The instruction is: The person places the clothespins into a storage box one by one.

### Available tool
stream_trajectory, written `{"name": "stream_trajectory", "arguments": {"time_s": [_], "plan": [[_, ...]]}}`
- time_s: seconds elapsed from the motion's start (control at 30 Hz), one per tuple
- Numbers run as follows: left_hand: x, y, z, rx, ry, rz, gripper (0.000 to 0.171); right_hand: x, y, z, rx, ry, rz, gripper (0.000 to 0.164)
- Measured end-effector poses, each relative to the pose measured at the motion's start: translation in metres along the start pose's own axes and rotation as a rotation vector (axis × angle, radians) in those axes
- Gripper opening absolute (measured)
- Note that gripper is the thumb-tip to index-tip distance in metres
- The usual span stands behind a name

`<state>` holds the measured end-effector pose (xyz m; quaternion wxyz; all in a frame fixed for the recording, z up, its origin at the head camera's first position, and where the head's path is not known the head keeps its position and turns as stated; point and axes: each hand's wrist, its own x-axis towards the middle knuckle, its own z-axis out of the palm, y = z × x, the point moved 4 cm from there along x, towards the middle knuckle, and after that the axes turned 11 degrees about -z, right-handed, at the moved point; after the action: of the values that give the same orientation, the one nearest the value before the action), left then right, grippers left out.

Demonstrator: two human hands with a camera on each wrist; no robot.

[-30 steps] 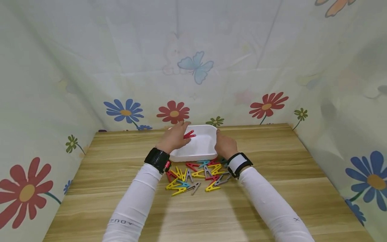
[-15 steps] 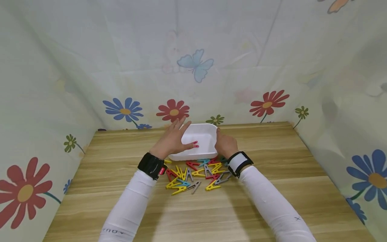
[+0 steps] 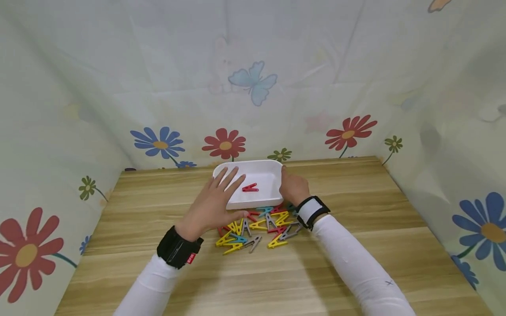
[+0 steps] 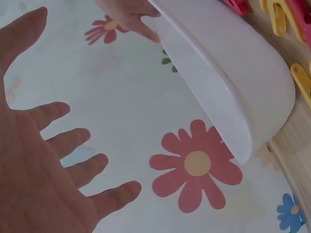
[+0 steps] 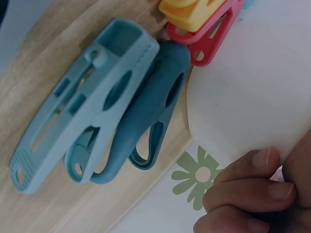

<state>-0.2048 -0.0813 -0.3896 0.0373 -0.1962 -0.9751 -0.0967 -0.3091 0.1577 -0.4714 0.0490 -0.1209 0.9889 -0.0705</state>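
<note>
A white plastic tray (image 3: 270,180) sits near the back of the wooden table, with one red clothespin (image 3: 251,188) lying in it. My left hand (image 3: 207,202) hovers at the tray's front left corner, fingers spread and nothing held. Its bare palm also shows in the left wrist view beside the tray's outer wall (image 4: 267,68). At the tray's right end my right hand (image 3: 294,188) grips the rim, with its fingers curled in the right wrist view. In front of the tray lies a loose heap of yellow, red, grey and blue clothespins (image 3: 258,225).
Blue clothespins (image 5: 92,107) lie right by the right wrist, close to the tray. A flower-printed cloth (image 3: 253,118) closes off the back and both sides of the table (image 3: 348,193).
My left hand has let go of the red clothespin, which now lies in the tray, and has drawn back toward the front left with fingers spreading. My right hand stays at the rim.
</note>
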Motion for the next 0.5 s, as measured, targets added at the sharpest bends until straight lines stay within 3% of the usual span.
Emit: {"name": "stream_trajectory", "arguments": {"time_s": [0.27,0.5], "plan": [[-0.037,0.01,0.007,0.001,0.01,0.063,0.096,-0.001,-0.001,-0.001,-0.013,0.016,-0.008,0.066],[-0.06,0.016,0.04,-0.002,-0.069,0.098,0.087,-0.001,-0.002,-0.003,-0.05,0.022,-0.05,0.065]]}}
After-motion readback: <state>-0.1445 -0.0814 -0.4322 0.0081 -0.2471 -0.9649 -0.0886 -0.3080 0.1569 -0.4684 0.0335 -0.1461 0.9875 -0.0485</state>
